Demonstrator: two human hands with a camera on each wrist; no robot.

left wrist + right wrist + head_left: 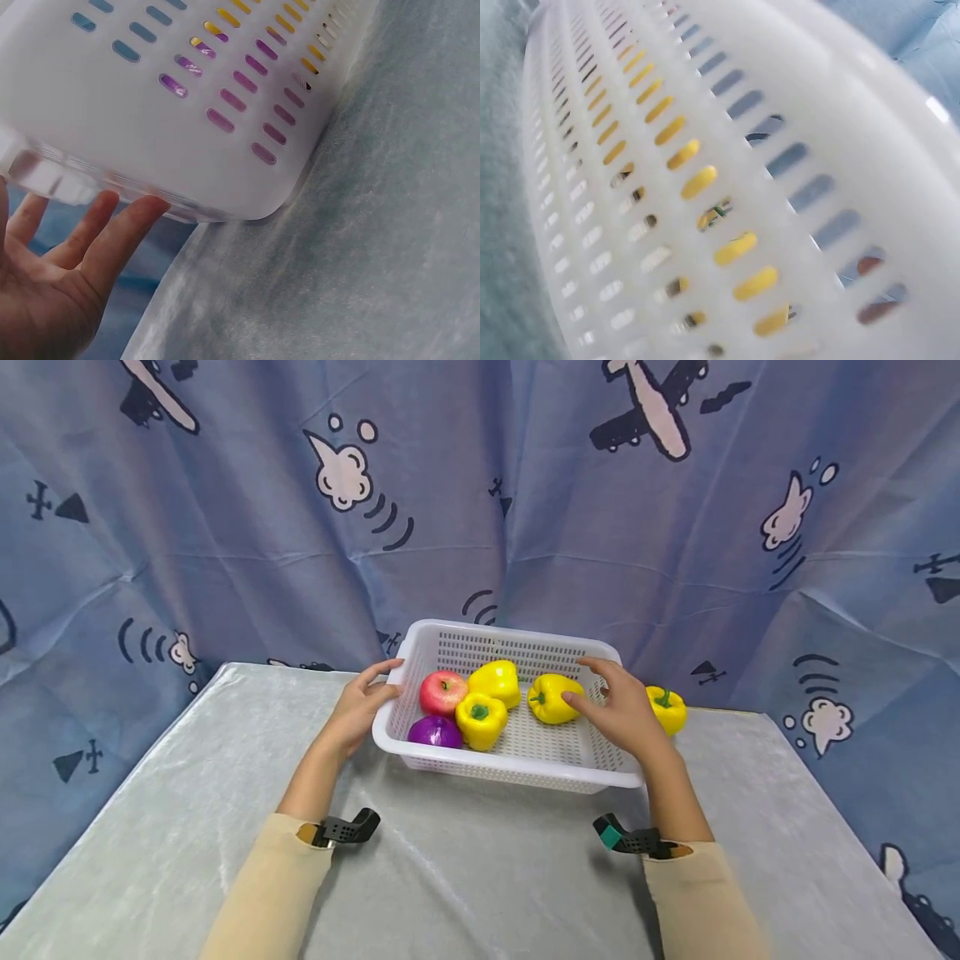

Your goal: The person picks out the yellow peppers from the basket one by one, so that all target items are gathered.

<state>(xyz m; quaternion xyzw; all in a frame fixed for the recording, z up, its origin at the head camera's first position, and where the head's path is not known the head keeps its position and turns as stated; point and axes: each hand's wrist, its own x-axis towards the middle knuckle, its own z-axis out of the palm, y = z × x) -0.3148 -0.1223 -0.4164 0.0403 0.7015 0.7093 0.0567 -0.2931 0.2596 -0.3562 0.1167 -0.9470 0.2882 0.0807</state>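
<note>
A white plastic basket (480,766) with slotted walls stands on the table. Inside it, toward the left, are a red apple (442,693), a purple onion (435,732) and two yellow bell peppers (481,721). Another yellow bell pepper (553,699) lies in its right half. My left hand (352,714) touches the basket's left rim with extended fingers; the left wrist view shows the fingertips (154,204) against its edge. My right hand (621,706) reaches over the right rim, thumb at that pepper's side and fingers spread apart. Through the slots, the right wrist view shows yellow pepper (735,247).
One more yellow bell pepper (667,710) sits on the table outside the basket, just beyond my right hand. The pale cloth-covered table (450,868) extends toward me. Behind its far edge hangs a blue curtain (465,485) with airplane prints.
</note>
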